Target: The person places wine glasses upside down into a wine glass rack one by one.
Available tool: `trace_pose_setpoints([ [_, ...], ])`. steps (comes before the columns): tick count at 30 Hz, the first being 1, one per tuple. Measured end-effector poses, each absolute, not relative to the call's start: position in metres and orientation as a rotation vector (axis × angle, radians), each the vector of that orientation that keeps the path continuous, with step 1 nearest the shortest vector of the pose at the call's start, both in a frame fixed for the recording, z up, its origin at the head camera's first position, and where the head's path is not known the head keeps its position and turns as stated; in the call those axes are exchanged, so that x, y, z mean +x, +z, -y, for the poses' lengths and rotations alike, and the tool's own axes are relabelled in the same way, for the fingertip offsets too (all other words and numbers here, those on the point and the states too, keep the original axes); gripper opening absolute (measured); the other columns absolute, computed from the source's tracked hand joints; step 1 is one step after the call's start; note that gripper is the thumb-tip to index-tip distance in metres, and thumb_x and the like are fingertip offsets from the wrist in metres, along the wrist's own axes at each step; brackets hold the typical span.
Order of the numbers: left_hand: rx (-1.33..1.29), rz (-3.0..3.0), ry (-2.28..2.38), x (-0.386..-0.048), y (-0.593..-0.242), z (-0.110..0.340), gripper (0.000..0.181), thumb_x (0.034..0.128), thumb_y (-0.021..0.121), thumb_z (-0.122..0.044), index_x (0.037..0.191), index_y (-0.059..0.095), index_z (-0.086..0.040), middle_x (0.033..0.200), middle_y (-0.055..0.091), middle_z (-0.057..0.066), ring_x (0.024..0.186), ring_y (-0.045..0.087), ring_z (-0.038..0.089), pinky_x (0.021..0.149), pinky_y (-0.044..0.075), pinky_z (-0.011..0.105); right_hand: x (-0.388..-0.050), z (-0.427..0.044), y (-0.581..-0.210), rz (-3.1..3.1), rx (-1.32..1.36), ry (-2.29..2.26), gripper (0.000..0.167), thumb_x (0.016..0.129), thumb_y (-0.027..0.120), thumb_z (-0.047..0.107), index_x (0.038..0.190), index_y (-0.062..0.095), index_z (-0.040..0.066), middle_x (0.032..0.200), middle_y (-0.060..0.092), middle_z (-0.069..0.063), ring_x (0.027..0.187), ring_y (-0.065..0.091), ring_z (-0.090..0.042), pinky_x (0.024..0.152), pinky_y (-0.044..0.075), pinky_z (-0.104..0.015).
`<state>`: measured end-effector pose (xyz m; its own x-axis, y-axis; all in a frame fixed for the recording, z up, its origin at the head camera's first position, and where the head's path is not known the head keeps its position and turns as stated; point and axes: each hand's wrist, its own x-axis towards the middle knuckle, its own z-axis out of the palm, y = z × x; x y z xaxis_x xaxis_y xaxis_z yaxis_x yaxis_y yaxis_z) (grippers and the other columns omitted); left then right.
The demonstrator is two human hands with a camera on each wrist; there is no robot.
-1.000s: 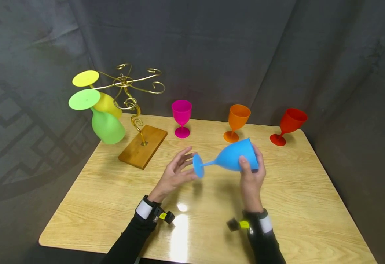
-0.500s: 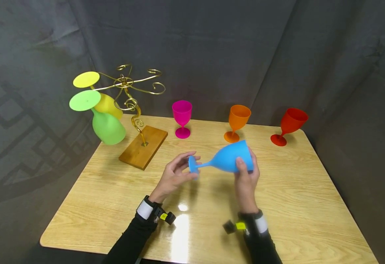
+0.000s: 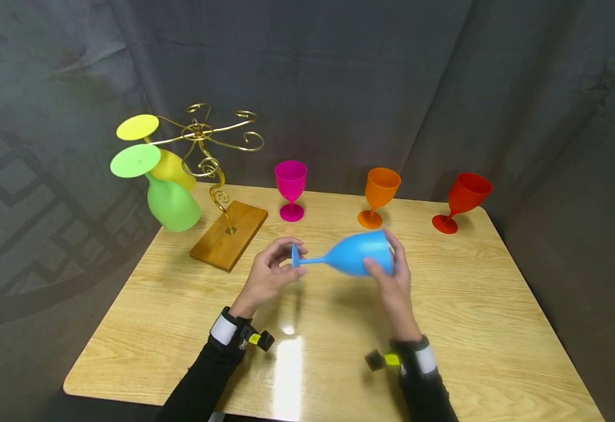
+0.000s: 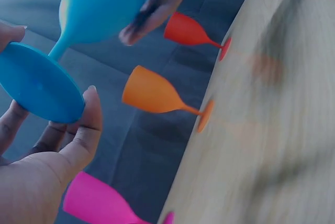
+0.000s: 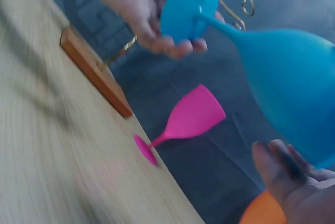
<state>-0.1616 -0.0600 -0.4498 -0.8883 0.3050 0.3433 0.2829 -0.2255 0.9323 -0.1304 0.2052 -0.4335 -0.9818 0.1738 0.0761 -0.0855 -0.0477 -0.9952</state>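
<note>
A hand could slip between the pink cup and the orange cup, or between the orange cup and the red cup, but dark cloth is close behind them. The green cup and yellow cup block the left side of the gold stand, while its curly arms on the other side have room around them. The blue cup fills the gap between the left hand and right hand, with lots of room over the table past the right hand.
</note>
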Motion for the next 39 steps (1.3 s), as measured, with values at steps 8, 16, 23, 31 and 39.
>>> trace_pose_setpoints([
  [8, 0.740, -2.253, 2.123, -0.165, -0.432, 0.073, 0.050, 0.0842, 0.080, -0.001, 0.130, 0.062, -0.005, 0.123, 0.066, 0.020, 0.111, 0.064, 0.031, 0.088, 0.062, 0.030, -0.137, -0.224, -0.433, 2.235, 0.267, 1.853, 0.099, 0.085, 0.082, 0.006, 0.162, 0.023, 0.028, 0.166, 0.032, -0.001, 0.150, 0.034, -0.025, 0.122, 0.032, -0.059],
  [16, 0.813, -2.536, 1.870, -0.168, -0.414, 0.080, 0.051, 0.0812, 0.086, -0.013, 0.128, 0.066, -0.019, 0.118, 0.071, 0.003, 0.103, 0.066, 0.022, 0.085, 0.064, 0.035, -0.144, -0.230, -0.426, 2.438, 0.484, 1.357, 0.127, 0.066, 0.099, 0.026, 0.163, 0.019, 0.036, 0.172, 0.015, 0.010, 0.156, 0.024, -0.026, 0.116, 0.035, -0.070],
  [23, 0.907, -2.579, 1.752, -0.168, -0.404, 0.076, 0.050, 0.0796, 0.088, -0.015, 0.126, 0.068, -0.019, 0.117, 0.070, 0.002, 0.096, 0.065, 0.023, 0.079, 0.064, 0.033, -0.147, -0.219, -0.422, 2.595, 0.573, 0.987, 0.125, 0.061, 0.099, 0.044, 0.161, 0.025, 0.039, 0.172, 0.019, 0.003, 0.152, 0.028, -0.033, 0.105, 0.045, -0.074],
  [31, 1.017, -2.576, 1.634, -0.168, -0.397, 0.072, 0.051, 0.0782, 0.087, -0.013, 0.125, 0.068, -0.017, 0.123, 0.071, 0.002, 0.093, 0.066, 0.019, 0.079, 0.064, 0.034, -0.149, -0.209, -0.428, 2.689, 0.611, 0.831, 0.119, 0.062, 0.095, 0.051, 0.160, 0.029, 0.038, 0.167, 0.031, -0.003, 0.148, 0.037, -0.034, 0.102, 0.050, -0.068],
  [39, 1.092, -2.602, 1.556, -0.170, -0.389, 0.073, 0.054, 0.0780, 0.087, -0.016, 0.128, 0.068, -0.012, 0.125, 0.070, 0.002, 0.098, 0.066, 0.019, 0.081, 0.064, 0.031, -0.151, -0.209, -0.435, 2.852, 0.548, 0.911, 0.110, 0.066, 0.095, 0.047, 0.157, 0.034, 0.037, 0.154, 0.049, -0.003, 0.129, 0.054, -0.033, 0.096, 0.055, -0.063],
])
